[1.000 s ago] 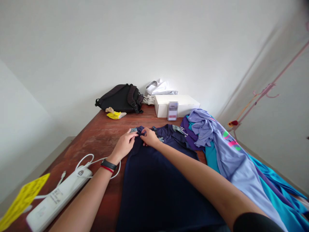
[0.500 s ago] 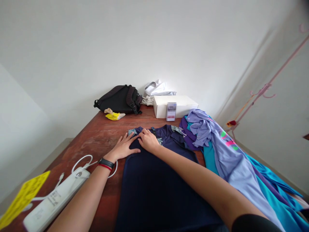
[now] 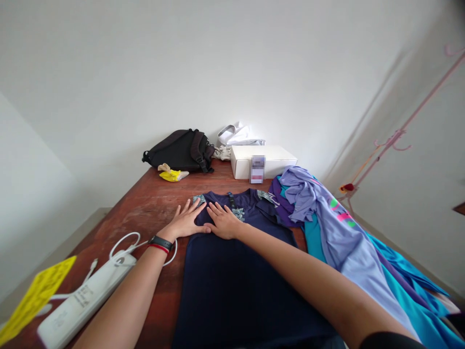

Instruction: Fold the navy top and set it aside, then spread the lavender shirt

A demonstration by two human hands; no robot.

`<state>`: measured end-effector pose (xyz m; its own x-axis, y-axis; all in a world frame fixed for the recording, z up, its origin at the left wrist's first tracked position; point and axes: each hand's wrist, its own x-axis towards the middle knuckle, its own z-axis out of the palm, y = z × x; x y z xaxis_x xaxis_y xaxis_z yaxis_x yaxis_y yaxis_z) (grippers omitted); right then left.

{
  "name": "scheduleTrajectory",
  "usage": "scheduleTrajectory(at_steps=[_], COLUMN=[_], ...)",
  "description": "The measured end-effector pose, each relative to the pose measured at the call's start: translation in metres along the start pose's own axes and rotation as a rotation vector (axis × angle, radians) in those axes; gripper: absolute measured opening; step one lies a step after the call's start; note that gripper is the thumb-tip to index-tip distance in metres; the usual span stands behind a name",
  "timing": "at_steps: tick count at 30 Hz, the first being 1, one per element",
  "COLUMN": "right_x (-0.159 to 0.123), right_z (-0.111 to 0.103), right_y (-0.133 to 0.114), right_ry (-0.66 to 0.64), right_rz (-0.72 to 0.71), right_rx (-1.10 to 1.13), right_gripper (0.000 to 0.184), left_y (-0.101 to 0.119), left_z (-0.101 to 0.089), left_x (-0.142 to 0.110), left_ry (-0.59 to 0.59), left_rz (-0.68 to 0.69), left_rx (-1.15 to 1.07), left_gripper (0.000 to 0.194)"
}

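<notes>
A navy T-shirt [image 3: 236, 281] lies spread on the wooden table, its neckline toward the wall and patterned patches at the shoulders. My left hand [image 3: 187, 219] rests flat with fingers spread at the shirt's upper left, by the shoulder patch. Beside it my right hand [image 3: 224, 220] lies flat on the shirt's upper chest, fingers stretched out, left of a small patterned print [image 3: 238, 214]. The two thumbs meet or nearly touch. Neither hand grips anything. A dark watch band [image 3: 161, 242] and a red string circle my left wrist.
A heap of lilac, teal and purple clothes [image 3: 337, 237] covers the right side. A white box [image 3: 276, 162], a black backpack [image 3: 178, 150] and a yellow packet [image 3: 170, 175] sit at the back. A white power strip [image 3: 87, 295] with cables lies left, near a yellow paper [image 3: 39, 295].
My right hand has gone from bent, bunched fingers on the cloth to lying flat with fingers extended, slightly lower. My left hand stays nearly in place.
</notes>
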<state>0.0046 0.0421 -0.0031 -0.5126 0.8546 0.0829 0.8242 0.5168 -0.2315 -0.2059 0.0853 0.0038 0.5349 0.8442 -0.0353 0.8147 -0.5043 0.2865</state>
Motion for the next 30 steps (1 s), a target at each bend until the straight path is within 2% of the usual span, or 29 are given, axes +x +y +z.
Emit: scheduleTrajectory(at_steps=[5,10,13,18,21,23,26,28,30], right_x=[-0.002,-0.025,-0.053,-0.119,-0.16,-0.186,-0.223,-0.247,-0.272], right_z=[-0.007,-0.025,-0.04,-0.064,-0.076,-0.084,-0.098,-0.106,-0.112], right_y=[-0.004,-0.012,-0.017,-0.025,-0.031,-0.033,-0.033,-0.032,-0.032], right_ry=[-0.001,0.103,0.108,0.009,-0.033,-0.044,-0.062,-0.108,-0.211], right_rz=[0.0,-0.063,-0.081,-0.068,-0.07,-0.015,0.189,0.319,0.409], right_rx=[0.016,-0.02,-0.02,0.049,0.168,0.239,0.286,0.304,0.352], right_gripper=[0.075,0.066,0.058,0.051,0.044,0.037,0.024,0.024,0.027], left_y=[-0.002,0.0,0.004,0.02,0.029,0.034,0.038,0.039,0.038], left_z=[0.001,-0.004,-0.008,-0.004,0.005,0.01,0.014,0.015,0.015], left_x=[0.0,-0.004,-0.007,-0.008,-0.009,-0.01,-0.011,-0.011,-0.011], left_ry=[-0.006,-0.009,0.04,0.175,0.159,0.109,0.048,0.05,0.074], left_rz=[0.007,0.014,0.043,0.147,0.194,0.203,0.181,0.174,0.18], left_rx=[0.002,-0.007,-0.018,-0.032,0.001,0.045,0.091,0.1,0.101], left_gripper=[0.108,0.106,0.095,0.065,0.065,0.07,0.074,0.074,0.073])
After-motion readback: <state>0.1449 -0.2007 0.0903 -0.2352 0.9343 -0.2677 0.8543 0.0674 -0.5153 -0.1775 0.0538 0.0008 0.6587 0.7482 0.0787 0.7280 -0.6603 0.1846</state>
